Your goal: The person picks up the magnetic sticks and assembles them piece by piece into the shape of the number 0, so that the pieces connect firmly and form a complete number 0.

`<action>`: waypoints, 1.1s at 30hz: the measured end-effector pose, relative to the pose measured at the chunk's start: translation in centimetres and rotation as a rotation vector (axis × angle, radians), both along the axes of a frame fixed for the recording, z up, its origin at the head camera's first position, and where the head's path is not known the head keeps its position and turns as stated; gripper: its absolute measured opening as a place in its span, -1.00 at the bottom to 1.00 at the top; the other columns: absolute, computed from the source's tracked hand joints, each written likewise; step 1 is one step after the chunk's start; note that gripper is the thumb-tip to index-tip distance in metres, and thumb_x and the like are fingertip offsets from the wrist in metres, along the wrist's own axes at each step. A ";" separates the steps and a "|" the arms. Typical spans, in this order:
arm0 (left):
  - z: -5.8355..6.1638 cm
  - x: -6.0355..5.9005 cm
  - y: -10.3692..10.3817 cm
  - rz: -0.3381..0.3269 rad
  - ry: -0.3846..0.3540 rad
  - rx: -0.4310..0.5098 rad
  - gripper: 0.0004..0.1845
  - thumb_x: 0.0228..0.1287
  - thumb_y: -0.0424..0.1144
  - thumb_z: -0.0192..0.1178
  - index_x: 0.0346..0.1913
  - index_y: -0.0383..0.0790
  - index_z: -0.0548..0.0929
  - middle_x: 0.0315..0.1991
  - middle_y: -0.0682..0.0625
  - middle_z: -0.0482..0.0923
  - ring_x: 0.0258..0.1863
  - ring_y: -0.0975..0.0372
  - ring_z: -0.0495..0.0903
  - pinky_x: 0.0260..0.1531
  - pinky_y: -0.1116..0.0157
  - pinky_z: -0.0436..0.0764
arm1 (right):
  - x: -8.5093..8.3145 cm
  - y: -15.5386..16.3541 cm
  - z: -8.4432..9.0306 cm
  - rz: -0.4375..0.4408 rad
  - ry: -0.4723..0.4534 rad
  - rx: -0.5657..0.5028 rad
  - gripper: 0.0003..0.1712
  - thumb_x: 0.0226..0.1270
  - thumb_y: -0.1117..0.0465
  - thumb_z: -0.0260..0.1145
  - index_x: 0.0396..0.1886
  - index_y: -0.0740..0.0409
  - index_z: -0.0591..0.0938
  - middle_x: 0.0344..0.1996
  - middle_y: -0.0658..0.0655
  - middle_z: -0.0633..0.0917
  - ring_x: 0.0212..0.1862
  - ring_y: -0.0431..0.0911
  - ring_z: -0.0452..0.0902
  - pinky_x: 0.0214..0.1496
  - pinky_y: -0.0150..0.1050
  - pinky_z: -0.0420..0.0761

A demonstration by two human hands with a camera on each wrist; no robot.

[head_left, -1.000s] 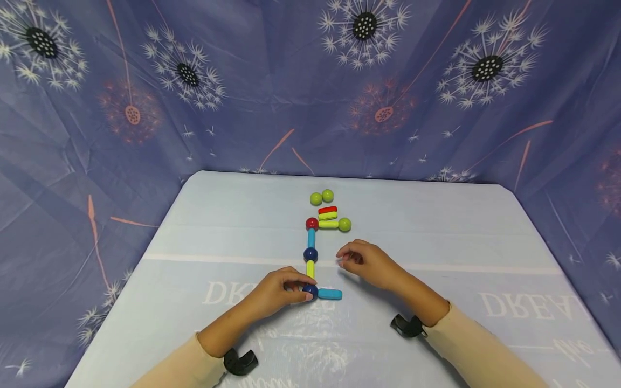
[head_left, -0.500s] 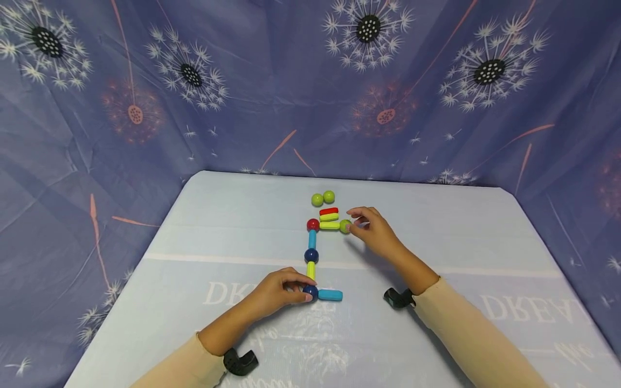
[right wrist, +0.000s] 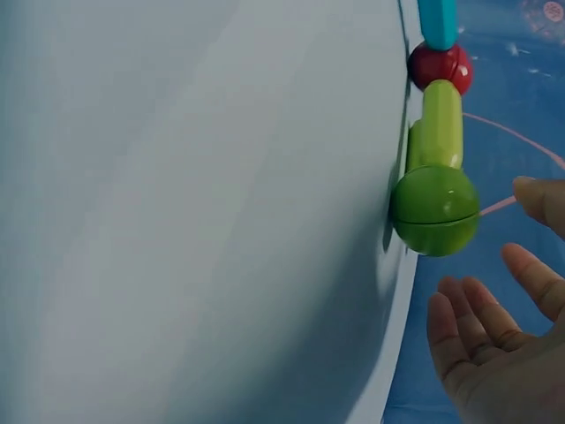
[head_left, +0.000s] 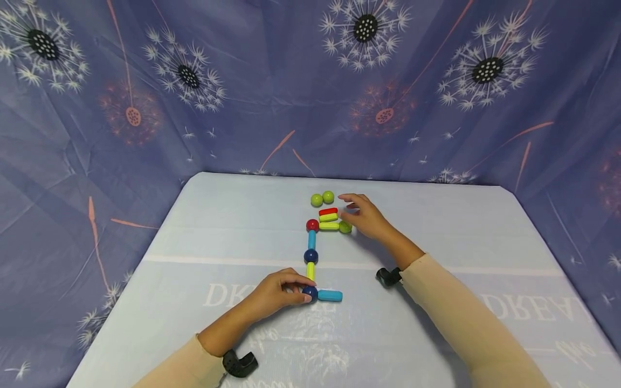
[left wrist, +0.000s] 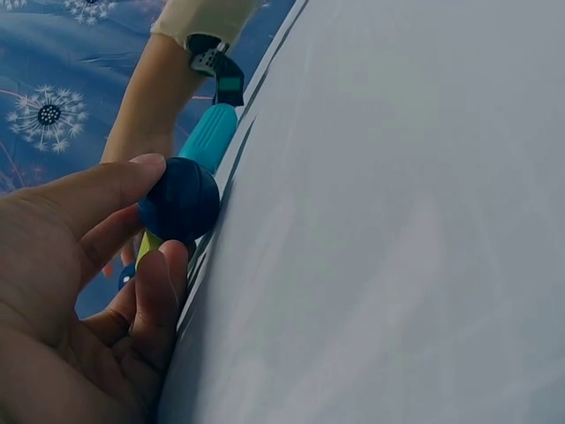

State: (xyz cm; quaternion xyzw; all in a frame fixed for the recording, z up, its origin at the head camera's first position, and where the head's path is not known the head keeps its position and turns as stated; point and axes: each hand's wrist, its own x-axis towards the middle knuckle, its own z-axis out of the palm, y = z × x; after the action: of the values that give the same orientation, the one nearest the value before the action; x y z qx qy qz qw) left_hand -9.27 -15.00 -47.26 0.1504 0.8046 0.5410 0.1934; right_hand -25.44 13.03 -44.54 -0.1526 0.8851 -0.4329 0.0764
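Observation:
A chain of magnetic sticks and balls lies on the pale blue table. My left hand pinches the dark blue ball at the near corner, thumb and finger around it; a blue stick runs right from it. My right hand hovers with straight fingers beside the green ball and the loose red stick and yellow stick. In the right wrist view the right hand is spread just clear of the green ball.
Two loose green balls lie behind the sticks. The chain runs from the red ball down through a second dark blue ball. Patterned purple cloth walls the table on three sides.
My right hand has travelled from the table's middle out to the green ball, then a little left toward the red and yellow sticks. The left hand has kept its pinch on the ball.

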 end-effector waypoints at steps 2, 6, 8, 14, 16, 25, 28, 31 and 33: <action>-0.1 0.0 0.0 -0.005 0.008 0.002 -0.71 0.17 -0.10 0.49 -0.01 0.10 0.79 -0.19 0.02 0.61 -0.28 0.28 0.54 -0.29 0.43 0.52 | -0.5 -0.3 -0.2 0.005 -0.005 0.013 -0.38 0.45 0.07 0.32 0.46 0.00 0.43 0.35 0.27 0.43 0.34 0.14 0.46 0.38 0.11 0.50; -0.4 0.0 -0.2 -0.007 0.018 0.011 -0.71 0.17 -0.12 0.49 -0.01 0.08 0.79 -0.17 -0.02 0.62 -0.28 0.29 0.54 -0.30 0.43 0.51 | -1.9 -0.9 -0.4 0.010 -0.021 0.042 -0.37 0.44 0.03 0.32 0.46 -0.08 0.42 0.35 0.24 0.43 0.37 0.15 0.46 0.41 0.13 0.47; -0.5 0.0 -0.2 -0.007 0.020 0.015 -0.71 0.17 -0.13 0.49 -0.01 0.07 0.80 -0.17 -0.03 0.62 -0.28 0.28 0.54 -0.30 0.43 0.51 | -2.6 -1.2 -0.5 0.016 -0.030 0.055 -0.36 0.44 0.01 0.32 0.47 -0.12 0.41 0.36 0.22 0.43 0.39 0.15 0.45 0.42 0.14 0.44; -0.6 -0.1 -0.3 -0.009 0.020 0.011 -0.71 0.16 -0.12 0.49 -0.02 0.09 0.80 -0.16 -0.02 0.62 -0.28 0.28 0.54 -0.29 0.44 0.51 | -3.6 -1.6 -0.4 0.056 -0.045 0.061 -0.36 0.46 0.02 0.30 0.49 -0.12 0.39 0.40 0.23 0.42 0.41 0.18 0.42 0.43 0.19 0.41; -0.6 -0.1 -0.2 -0.010 0.024 0.011 -0.70 0.16 -0.12 0.50 -0.02 0.09 0.80 -0.17 -0.02 0.62 -0.28 0.28 0.54 -0.30 0.44 0.51 | -3.9 -1.8 -0.5 0.064 -0.054 0.061 -0.38 0.47 0.03 0.29 0.48 -0.12 0.40 0.40 0.24 0.41 0.41 0.19 0.42 0.43 0.17 0.42; -0.5 -0.2 -0.3 -0.011 0.022 0.006 -0.71 0.17 -0.12 0.49 -0.02 0.09 0.79 -0.18 -0.04 0.61 -0.29 0.28 0.53 -0.32 0.44 0.50 | -4.7 -2.5 -0.6 0.060 -0.074 0.122 -0.40 0.49 0.04 0.28 0.48 -0.13 0.41 0.39 0.26 0.45 0.38 0.16 0.46 0.38 0.14 0.49; -0.4 -0.2 -0.4 -0.012 0.021 0.012 -0.70 0.17 -0.13 0.49 -0.01 0.08 0.79 -0.19 -0.06 0.61 -0.29 0.28 0.53 -0.33 0.44 0.50 | -4.9 -2.8 -0.5 0.061 -0.073 0.144 -0.39 0.50 0.05 0.26 0.49 -0.12 0.40 0.39 0.25 0.47 0.37 0.16 0.46 0.37 0.13 0.50; -0.4 -0.1 -0.3 -0.016 0.023 0.018 -0.70 0.17 -0.13 0.49 -0.01 0.07 0.79 -0.19 -0.06 0.61 -0.29 0.28 0.52 -0.32 0.45 0.49 | -4.9 -3.1 -0.4 0.057 -0.080 0.171 -0.40 0.52 0.05 0.24 0.50 -0.12 0.39 0.39 0.25 0.47 0.36 0.14 0.45 0.36 0.11 0.50; -0.3 -0.1 -0.3 -0.020 0.021 0.022 -0.70 0.17 -0.13 0.48 0.00 0.07 0.79 -0.18 -0.06 0.61 -0.29 0.28 0.52 -0.32 0.45 0.50 | -4.9 -3.3 -0.4 0.046 -0.086 0.184 -0.41 0.52 0.06 0.23 0.50 -0.12 0.39 0.38 0.24 0.47 0.34 0.13 0.46 0.36 0.09 0.51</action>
State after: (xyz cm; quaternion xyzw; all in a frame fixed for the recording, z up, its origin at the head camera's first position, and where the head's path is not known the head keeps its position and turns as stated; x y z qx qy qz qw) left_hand -9.41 -15.31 -47.56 0.1662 0.7991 0.5460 0.1888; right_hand -30.38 9.78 -44.91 -0.1464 0.9132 -0.3543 0.1381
